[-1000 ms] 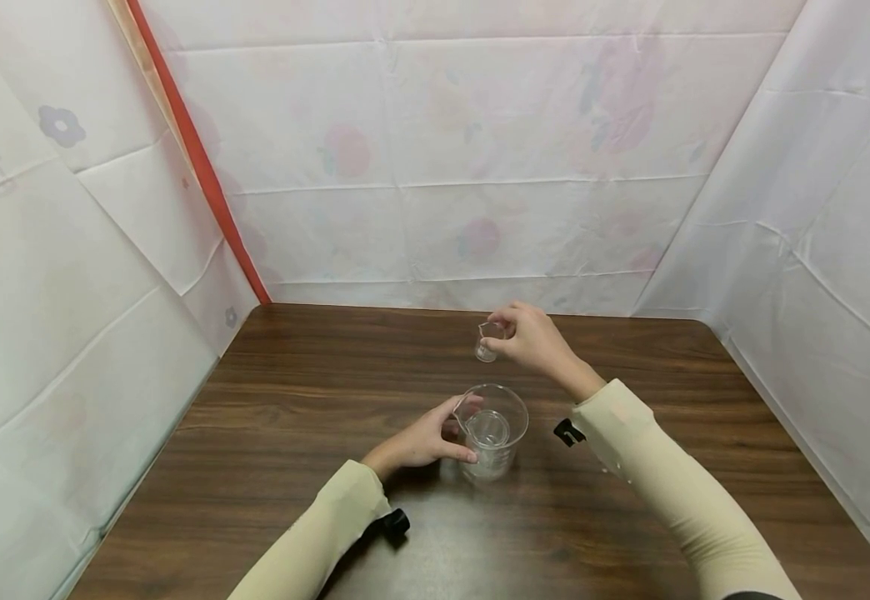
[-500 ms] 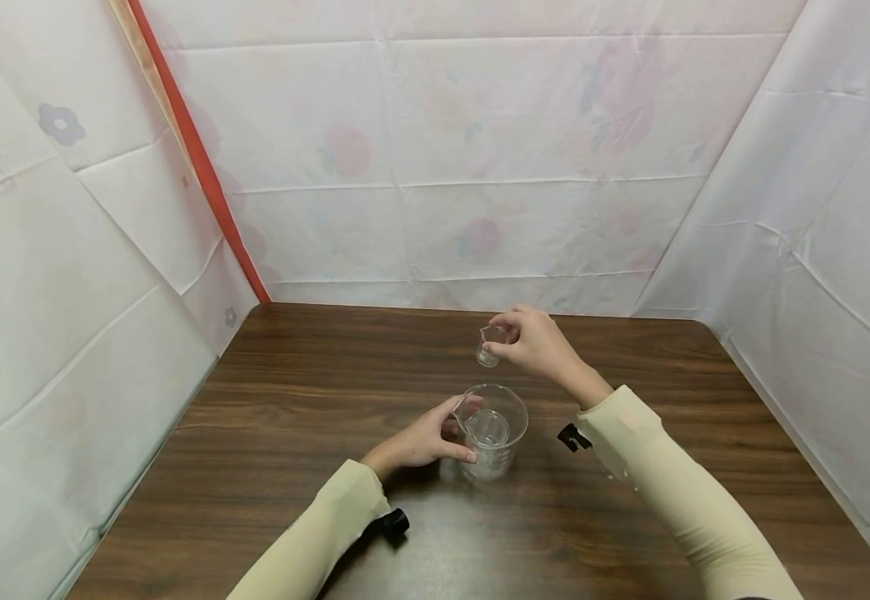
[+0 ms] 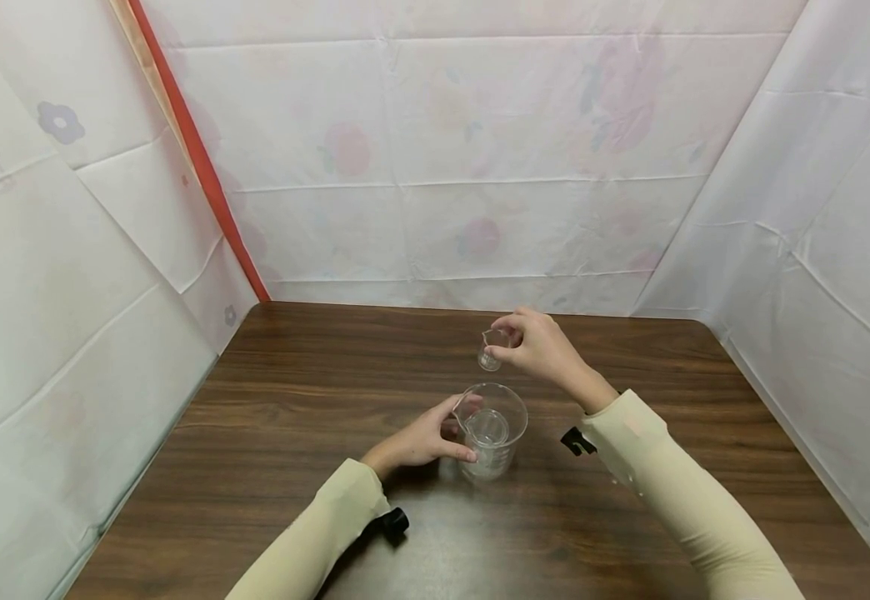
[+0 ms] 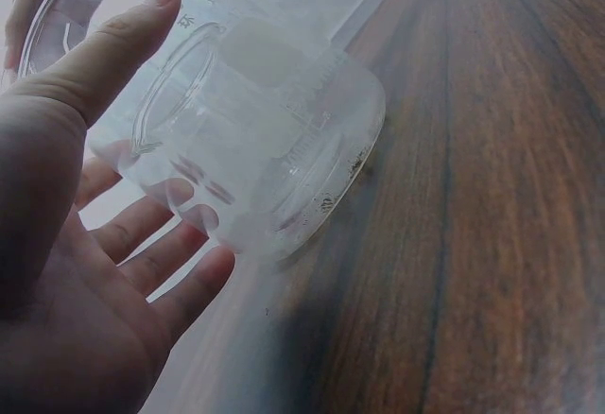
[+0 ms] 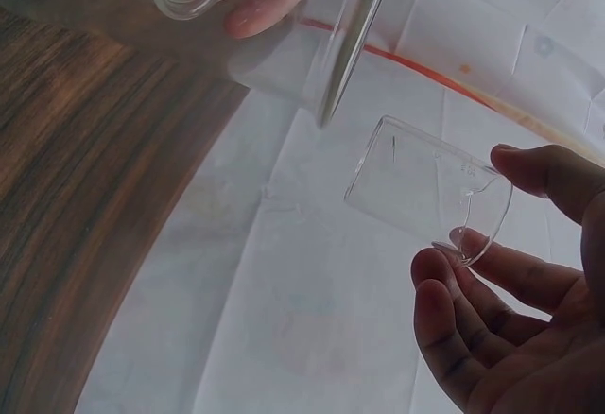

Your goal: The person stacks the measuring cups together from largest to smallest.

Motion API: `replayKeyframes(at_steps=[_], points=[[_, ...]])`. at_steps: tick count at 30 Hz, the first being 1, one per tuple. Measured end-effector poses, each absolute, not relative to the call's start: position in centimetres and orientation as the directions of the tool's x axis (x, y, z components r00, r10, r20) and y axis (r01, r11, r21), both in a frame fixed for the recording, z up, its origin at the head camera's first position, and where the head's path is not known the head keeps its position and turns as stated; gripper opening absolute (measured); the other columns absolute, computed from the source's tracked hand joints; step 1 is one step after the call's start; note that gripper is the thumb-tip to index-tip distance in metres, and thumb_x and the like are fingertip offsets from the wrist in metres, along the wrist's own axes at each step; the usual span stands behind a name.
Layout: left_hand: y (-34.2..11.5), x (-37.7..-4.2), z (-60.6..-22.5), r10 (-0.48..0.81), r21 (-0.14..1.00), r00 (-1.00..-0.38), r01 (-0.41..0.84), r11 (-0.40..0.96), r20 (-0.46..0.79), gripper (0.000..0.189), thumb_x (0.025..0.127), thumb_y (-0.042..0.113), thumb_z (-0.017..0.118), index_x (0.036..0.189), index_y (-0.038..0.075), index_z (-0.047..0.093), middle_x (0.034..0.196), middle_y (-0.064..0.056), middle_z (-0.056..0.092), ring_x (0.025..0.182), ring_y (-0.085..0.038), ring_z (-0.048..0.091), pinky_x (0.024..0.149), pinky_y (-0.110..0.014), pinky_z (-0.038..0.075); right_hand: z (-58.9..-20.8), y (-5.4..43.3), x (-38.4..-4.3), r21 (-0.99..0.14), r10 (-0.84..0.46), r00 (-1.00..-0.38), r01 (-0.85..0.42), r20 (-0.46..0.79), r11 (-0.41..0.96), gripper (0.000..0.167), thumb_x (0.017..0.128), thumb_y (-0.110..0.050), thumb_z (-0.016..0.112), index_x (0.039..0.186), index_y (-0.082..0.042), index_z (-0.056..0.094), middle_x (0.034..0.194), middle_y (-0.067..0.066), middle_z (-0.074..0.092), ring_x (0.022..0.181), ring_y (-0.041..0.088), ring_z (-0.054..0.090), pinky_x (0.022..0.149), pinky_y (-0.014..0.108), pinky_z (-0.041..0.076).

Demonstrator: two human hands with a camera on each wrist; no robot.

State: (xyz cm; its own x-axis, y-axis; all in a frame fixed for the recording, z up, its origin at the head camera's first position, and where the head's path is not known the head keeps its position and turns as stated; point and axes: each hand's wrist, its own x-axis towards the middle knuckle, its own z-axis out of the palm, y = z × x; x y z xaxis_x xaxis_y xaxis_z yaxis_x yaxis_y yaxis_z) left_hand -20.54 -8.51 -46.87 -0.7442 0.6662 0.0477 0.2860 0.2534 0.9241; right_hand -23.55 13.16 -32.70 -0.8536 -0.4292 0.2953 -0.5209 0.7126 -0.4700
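Note:
A large clear glass beaker (image 3: 487, 467) stands upright on the table, with a medium glass beaker (image 3: 489, 429) nested inside it. My left hand (image 3: 422, 437) holds the large beaker from its left side, thumb in front and fingers curving behind the glass. Up in the air just beyond its rim is a small glass beaker (image 3: 489, 360), mouth upward. Thumb and fingertips of my right hand (image 3: 538, 343) pinch that one by its rim. In the right wrist view the base of the small beaker (image 5: 416, 178) points towards the large beaker's rim (image 5: 354, 45), a short gap apart.
The dark wood-grain table (image 3: 292, 400) has white patterned sheets (image 3: 420, 150) behind it and along both sides. A red strip (image 3: 195, 150) runs down the back left corner. Black clips (image 3: 395, 525) hang at both sleeve cuffs.
My right hand has brought the small beaker slightly down and nearer to the large beaker. The left hand and the nested beakers have stayed in place.

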Motion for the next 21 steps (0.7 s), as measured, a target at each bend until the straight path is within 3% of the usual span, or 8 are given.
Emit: replayKeyframes(at_steps=[11,21], points=[[-8.6,-20.6,-46.8,0.665,0.922,-0.746,0.285,0.264,0.040,0.084,0.083,0.026,0.079,0.151,0.014,0.032,0.155,-0.004,0.038,0.141,-0.024,0.039,0.109,-0.047,0.040,-32.6,13.3,-23.0,-0.457,-0.433,-0.846,-0.533,0.312,0.712,0.033,0.082,-0.024,0.079,0.106,-0.003,0.072,0.086,0.007,0.061,0.072,0.015,0.058,0.068,0.032,0.049],[-8.7,-20.5,-47.0,0.670,0.921,-0.742,0.286,0.263,0.039,0.084,0.084,0.026,0.078,0.152,0.015,0.031,0.156,-0.004,0.037,0.142,-0.024,0.037,0.109,-0.047,0.040,-32.7,13.5,-22.4,-0.467,-0.442,-0.847,-0.531,0.294,0.707,0.031,0.083,-0.023,0.078,0.106,-0.004,0.071,0.087,0.010,0.062,0.073,0.015,0.058,0.067,0.032,0.049]])
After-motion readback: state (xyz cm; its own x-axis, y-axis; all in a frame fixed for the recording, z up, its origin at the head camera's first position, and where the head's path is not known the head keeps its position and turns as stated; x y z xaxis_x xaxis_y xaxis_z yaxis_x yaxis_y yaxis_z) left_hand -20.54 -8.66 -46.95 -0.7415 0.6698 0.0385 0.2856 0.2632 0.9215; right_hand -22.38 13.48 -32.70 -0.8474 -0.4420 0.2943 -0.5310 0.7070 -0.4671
